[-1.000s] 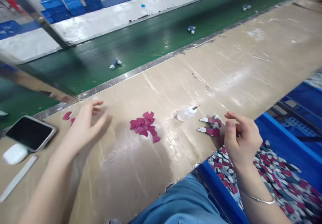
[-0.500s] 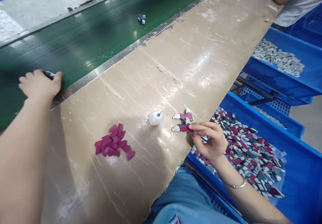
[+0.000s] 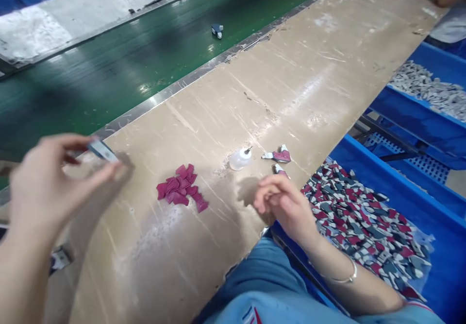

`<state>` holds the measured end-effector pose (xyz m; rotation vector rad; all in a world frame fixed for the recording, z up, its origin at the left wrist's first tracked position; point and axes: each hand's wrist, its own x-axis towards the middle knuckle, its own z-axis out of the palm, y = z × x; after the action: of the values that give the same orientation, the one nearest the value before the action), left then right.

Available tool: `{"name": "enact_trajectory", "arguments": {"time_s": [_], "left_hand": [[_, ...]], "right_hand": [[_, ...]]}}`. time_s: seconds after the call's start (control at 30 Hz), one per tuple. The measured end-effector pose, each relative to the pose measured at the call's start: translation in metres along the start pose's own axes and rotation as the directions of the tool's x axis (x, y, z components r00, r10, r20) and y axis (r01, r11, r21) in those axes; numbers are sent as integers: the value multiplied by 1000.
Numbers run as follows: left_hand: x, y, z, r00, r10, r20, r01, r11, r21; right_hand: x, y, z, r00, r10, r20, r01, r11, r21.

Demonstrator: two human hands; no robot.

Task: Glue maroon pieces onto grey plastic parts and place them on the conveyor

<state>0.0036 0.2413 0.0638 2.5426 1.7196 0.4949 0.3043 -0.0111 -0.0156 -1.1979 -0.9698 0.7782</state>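
Note:
My left hand (image 3: 51, 188) is raised over the left part of the tan worktable (image 3: 291, 76) and pinches a small grey-and-white piece (image 3: 102, 150) between thumb and fingers. My right hand (image 3: 284, 202) hovers near the table's front edge with fingers loosely curled; whether it holds anything is hidden. Just beyond it lie a red-and-white shaped piece (image 3: 278, 156) and a second one (image 3: 279, 169) partly behind my fingers. A small white glue bottle (image 3: 240, 159) lies on its side. A pile of magenta patches (image 3: 181, 191) sits in the middle.
A green conveyor belt (image 3: 109, 71) runs along the table's far side carrying small pieces (image 3: 217, 30). A blue bin (image 3: 418, 202) of red, grey and white pieces stands at my right, another bin (image 3: 425, 91) of grey pieces behind it. Another person's arm shows at top right.
My left hand came back from the conveyor belt with a small piece pinched in it. My right hand drew back from the red-and-white pieces toward the table edge.

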Motion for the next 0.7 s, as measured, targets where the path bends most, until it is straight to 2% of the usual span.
{"name": "enact_trajectory", "arguments": {"time_s": [0.03,0.07,0.1,0.17,0.2,0.3,0.4,0.47,0.57,0.7], "left_hand": [[-32,7,-5,993,107,39,-105,994,-41],[-63,13,-8,969,230,94,-216,966,-140],[-94,18,-10,938,313,149,-271,931,-246],[-150,25,-6,923,360,134,-284,875,-392],[-174,27,-2,941,321,111,-242,863,-444],[-226,35,11,984,88,157,27,792,-610],[-249,51,21,963,-175,204,268,660,-702],[-252,65,25,933,-282,224,352,586,-730],[-246,83,31,907,-364,210,377,484,-789],[-241,92,41,910,-374,181,327,374,-868]], "right_hand": [[5,-1,10,982,147,118,-166,971,171],[11,-1,18,944,240,224,-299,910,286],[18,0,24,908,292,300,-388,855,345],[35,5,30,875,336,347,-451,826,339],[43,7,30,876,343,340,-447,842,303],[65,11,28,887,331,321,-408,888,212],[70,9,35,852,351,389,-453,865,213],[62,7,48,828,371,419,-492,840,229],[32,6,70,863,336,377,-437,871,225],[-11,12,88,932,200,303,-230,971,66]]}}
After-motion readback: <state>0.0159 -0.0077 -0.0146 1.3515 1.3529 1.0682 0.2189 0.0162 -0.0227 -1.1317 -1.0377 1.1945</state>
